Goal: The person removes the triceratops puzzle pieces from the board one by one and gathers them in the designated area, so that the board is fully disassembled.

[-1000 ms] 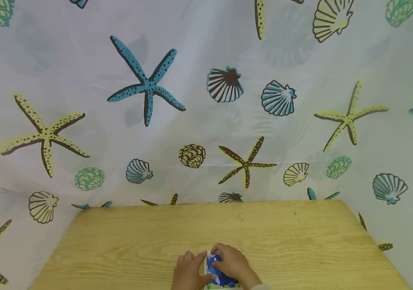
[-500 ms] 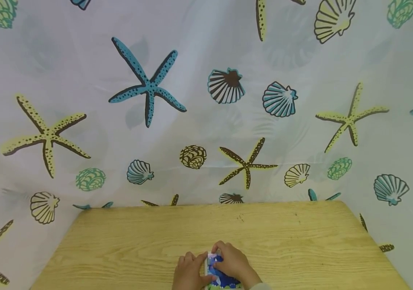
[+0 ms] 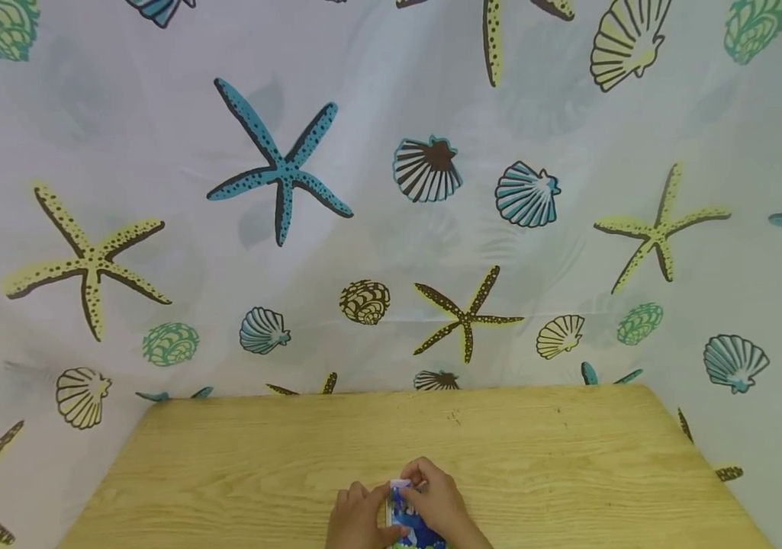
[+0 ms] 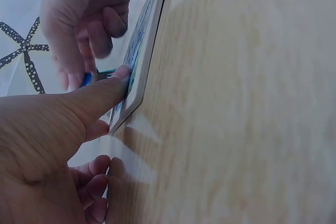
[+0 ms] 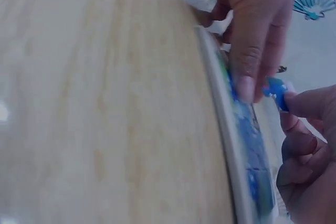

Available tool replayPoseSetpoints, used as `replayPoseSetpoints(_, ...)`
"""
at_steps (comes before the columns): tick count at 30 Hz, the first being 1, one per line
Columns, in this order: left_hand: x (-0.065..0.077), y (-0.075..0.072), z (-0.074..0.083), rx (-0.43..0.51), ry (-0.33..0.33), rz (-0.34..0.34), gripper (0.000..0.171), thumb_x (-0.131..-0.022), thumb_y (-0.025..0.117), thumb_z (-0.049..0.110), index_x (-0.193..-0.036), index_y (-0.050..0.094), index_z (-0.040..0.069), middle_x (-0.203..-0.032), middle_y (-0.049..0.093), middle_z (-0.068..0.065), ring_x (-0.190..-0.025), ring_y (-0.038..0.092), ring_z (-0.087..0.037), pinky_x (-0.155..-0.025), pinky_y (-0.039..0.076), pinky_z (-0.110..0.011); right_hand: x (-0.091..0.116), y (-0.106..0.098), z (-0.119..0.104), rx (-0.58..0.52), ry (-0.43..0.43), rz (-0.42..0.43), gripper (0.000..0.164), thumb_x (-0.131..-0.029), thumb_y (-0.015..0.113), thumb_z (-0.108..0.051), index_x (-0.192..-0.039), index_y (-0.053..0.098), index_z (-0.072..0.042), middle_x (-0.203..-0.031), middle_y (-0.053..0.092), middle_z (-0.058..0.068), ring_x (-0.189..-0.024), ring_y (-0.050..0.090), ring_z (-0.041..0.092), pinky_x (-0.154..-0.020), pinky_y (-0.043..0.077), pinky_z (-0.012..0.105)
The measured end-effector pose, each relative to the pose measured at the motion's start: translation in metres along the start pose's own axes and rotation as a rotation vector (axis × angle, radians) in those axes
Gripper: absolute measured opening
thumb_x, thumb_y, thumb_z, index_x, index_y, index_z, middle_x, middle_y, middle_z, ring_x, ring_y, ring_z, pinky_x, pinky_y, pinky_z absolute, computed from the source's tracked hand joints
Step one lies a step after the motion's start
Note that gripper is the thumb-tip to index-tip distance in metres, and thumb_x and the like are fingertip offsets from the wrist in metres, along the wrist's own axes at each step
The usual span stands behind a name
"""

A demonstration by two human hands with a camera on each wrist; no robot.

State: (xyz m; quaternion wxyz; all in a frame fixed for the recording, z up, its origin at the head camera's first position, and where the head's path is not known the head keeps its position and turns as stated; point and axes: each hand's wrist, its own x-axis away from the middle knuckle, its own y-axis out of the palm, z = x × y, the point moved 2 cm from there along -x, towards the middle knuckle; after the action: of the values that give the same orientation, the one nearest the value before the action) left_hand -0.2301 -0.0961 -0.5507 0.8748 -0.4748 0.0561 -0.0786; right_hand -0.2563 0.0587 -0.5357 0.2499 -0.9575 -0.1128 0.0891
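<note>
A small framed jigsaw puzzle with a blue picture lies on the wooden table, low in the head view. At its left side my left hand grips it, the thumb on the picture and a finger along the frame's corner. My right hand is over the puzzle's right part. Between its thumb and fingers it pinches a small blue puzzle piece, raised off the board in the right wrist view. Seams between pieces show on the puzzle surface. The right hand hides part of the picture.
The wooden tabletop spreads around the puzzle. A white cloth printed with starfish and shells hangs behind the table and along both sides.
My right hand has lifted slightly off the board, now with a puzzle piece pinched in it, and the picture beneath looks altered. The left hand stays in place.
</note>
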Motion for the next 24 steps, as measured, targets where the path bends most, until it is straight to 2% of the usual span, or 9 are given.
replayPoseSetpoints(2,-0.001,0.002,0.000,-0.011,-0.011,0.002,0.070,-0.069,0.079,0.045,-0.126,0.060,0.009,-0.080,0.030,-0.003,-0.073,0.027,-0.022,-0.063,0.025,-0.034,0.001,-0.009,0.001,-0.079,0.017,0.025,0.013,-0.085,0.068,-0.006,-0.094,0.059,-0.007,-0.083,0.054,-0.001,-0.066,0.049,0.007,-0.058,0.042,0.022)
replayPoseSetpoints(4,-0.002,0.004,0.000,-0.019,-0.030,0.007,0.071,-0.068,0.080,0.046,-0.127,0.060,0.010,-0.081,0.032,-0.002,-0.074,0.028,-0.022,-0.064,0.026,-0.035,0.001,-0.023,0.005,-0.098,0.032,0.055,0.012,-0.085,0.068,-0.006,-0.094,0.060,-0.005,-0.082,0.053,0.000,-0.066,0.047,0.008,-0.057,0.041,0.020)
replayPoseSetpoints(10,-0.004,0.007,-0.001,-0.022,-0.074,0.000,0.072,-0.066,0.081,0.046,-0.126,0.061,0.010,-0.082,0.033,-0.003,-0.077,0.029,-0.023,-0.067,0.026,-0.036,0.008,-0.069,0.028,-0.027,0.107,0.115,0.010,-0.085,0.067,-0.008,-0.093,0.063,-0.004,-0.081,0.053,0.001,-0.072,0.046,0.014,-0.060,0.041,0.022)
replayPoseSetpoints(15,-0.006,0.007,-0.003,-0.008,-0.097,-0.005,0.073,-0.065,0.082,0.045,-0.126,0.061,0.010,-0.082,0.033,-0.003,-0.078,0.029,-0.023,-0.068,0.025,-0.036,0.020,-0.100,0.052,0.025,0.163,0.138,0.012,-0.084,0.070,-0.010,-0.091,0.064,-0.003,-0.079,0.054,0.001,-0.074,0.047,0.015,-0.061,0.041,0.022)
replayPoseSetpoints(19,-0.007,0.008,-0.005,0.000,-0.104,-0.018,0.074,-0.065,0.081,0.046,-0.127,0.060,0.010,-0.083,0.033,-0.004,-0.079,0.029,-0.023,-0.068,0.025,-0.037,0.030,-0.118,0.067,0.090,0.199,0.157,0.010,-0.083,0.071,-0.010,-0.088,0.064,-0.004,-0.078,0.054,0.001,-0.073,0.048,0.015,-0.062,0.041,0.023)
replayPoseSetpoints(24,-0.007,0.007,-0.004,0.008,-0.091,-0.023,0.075,-0.066,0.081,0.047,-0.128,0.060,0.010,-0.082,0.032,-0.004,-0.077,0.029,-0.023,-0.068,0.025,-0.037,0.038,-0.130,0.080,0.160,0.215,0.173,0.005,-0.082,0.068,-0.004,-0.086,0.064,-0.005,-0.078,0.058,0.000,-0.073,0.051,0.014,-0.064,0.042,0.026)
